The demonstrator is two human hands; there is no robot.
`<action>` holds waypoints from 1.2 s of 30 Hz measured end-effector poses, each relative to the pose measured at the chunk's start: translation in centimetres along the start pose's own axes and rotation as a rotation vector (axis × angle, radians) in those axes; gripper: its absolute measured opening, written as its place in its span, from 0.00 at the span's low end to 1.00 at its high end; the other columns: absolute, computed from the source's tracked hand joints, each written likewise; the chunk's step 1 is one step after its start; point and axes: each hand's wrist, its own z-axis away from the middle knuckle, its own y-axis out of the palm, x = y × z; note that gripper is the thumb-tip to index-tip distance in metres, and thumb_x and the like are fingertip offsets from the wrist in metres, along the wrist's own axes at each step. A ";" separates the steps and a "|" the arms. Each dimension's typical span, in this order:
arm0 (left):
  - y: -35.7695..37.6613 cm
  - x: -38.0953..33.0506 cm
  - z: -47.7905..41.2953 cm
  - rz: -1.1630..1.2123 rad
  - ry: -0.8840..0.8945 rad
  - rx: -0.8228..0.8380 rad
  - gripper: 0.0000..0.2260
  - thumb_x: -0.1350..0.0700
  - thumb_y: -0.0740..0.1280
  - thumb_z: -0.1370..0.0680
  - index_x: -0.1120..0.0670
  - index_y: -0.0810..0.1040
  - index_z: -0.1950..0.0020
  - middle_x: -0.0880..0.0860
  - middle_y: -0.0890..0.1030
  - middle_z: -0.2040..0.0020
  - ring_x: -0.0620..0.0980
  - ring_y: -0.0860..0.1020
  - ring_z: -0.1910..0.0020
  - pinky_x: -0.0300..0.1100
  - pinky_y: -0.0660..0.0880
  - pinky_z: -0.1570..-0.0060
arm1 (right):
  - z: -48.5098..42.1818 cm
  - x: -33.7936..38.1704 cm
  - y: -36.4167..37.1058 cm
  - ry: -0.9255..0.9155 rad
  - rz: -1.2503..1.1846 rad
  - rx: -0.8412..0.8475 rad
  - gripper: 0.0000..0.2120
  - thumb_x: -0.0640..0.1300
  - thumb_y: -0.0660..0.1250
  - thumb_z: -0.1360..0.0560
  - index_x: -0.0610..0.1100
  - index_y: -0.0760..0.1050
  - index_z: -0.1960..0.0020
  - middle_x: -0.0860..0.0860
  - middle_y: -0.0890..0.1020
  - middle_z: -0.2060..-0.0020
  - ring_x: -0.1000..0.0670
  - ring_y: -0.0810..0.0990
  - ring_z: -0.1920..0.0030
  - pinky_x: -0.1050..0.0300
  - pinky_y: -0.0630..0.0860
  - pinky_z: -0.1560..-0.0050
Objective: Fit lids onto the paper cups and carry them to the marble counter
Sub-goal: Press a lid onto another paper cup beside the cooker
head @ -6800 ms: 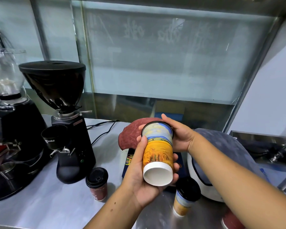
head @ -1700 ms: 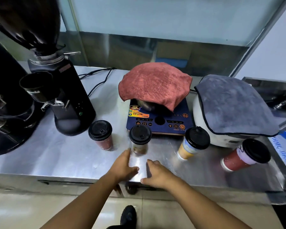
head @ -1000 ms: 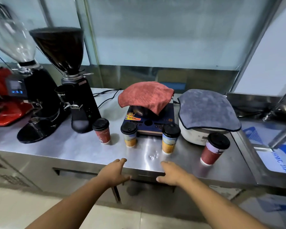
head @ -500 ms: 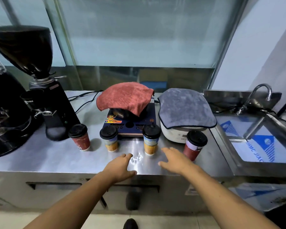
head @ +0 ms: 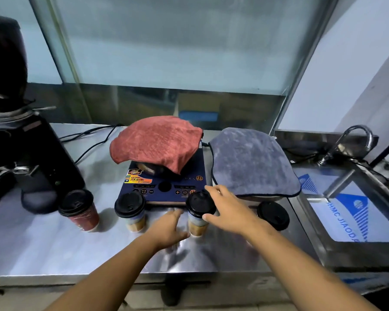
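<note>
Several paper cups with black lids stand in a row on the steel counter. A red cup is at the left, then a yellow-and-blue cup. A second yellow-and-blue cup stands between my hands. My left hand is open just left of its base. My right hand spreads open around its lid from the right, thumb and fingers not closed on it. A fourth lidded cup sits behind my right wrist, its body hidden.
A blue induction cooker with a red cloth over a pot stands behind the cups. A grey cloth covers an appliance at the right. A black grinder is at the left, a sink with tap at the right.
Both hands have moved forward from the counter's front edge to either side of the third cup. The view has come closer to the counter.
</note>
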 end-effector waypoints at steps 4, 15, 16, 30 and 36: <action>0.6 0.4 -2.4 0.143 0.082 -0.021 0.31 0.46 0.72 0.28 0.51 0.68 0.27 0.51 0.76 0.33 0.50 0.76 0.37 0.39 0.73 0.41 | -2.5 0.0 0.7 -0.008 0.009 0.053 0.43 0.60 0.69 0.26 0.52 0.51 0.18 0.49 0.57 0.22 0.41 0.64 0.24 0.46 0.70 0.29; 3.3 1.3 -5.3 0.588 0.101 0.050 0.40 0.54 0.78 0.34 0.49 0.64 0.25 0.45 0.76 0.33 0.44 0.76 0.35 0.44 0.75 0.36 | -5.9 -0.1 2.0 -0.011 -0.047 0.214 0.50 0.67 0.67 0.32 0.54 0.47 0.18 0.52 0.61 0.26 0.47 0.64 0.24 0.49 0.70 0.29; 3.3 1.4 -5.5 0.613 0.093 0.053 0.39 0.55 0.78 0.34 0.50 0.65 0.26 0.46 0.77 0.34 0.45 0.76 0.35 0.46 0.76 0.36 | -6.1 0.0 2.0 0.001 -0.063 0.206 0.50 0.68 0.67 0.32 0.55 0.47 0.19 0.52 0.64 0.29 0.47 0.67 0.27 0.49 0.71 0.31; 0.6 -3.8 -1.8 0.904 0.089 -0.168 0.31 0.48 0.77 0.28 0.41 0.66 0.29 0.43 0.80 0.37 0.43 0.79 0.38 0.40 0.77 0.41 | -7.2 2.4 -5.7 0.058 -0.134 0.092 0.44 0.81 0.57 0.38 0.62 0.67 0.27 0.53 0.76 0.41 0.47 0.76 0.37 0.48 0.75 0.39; -3.4 -7.7 -0.4 0.936 0.122 -0.219 0.29 0.41 0.76 0.30 0.39 0.70 0.32 0.44 0.81 0.37 0.44 0.80 0.39 0.40 0.78 0.43 | -8.8 2.5 -12.3 -0.095 -0.095 0.266 0.37 0.74 0.58 0.25 0.56 0.64 0.22 0.53 0.71 0.24 0.49 0.70 0.26 0.52 0.68 0.29</action>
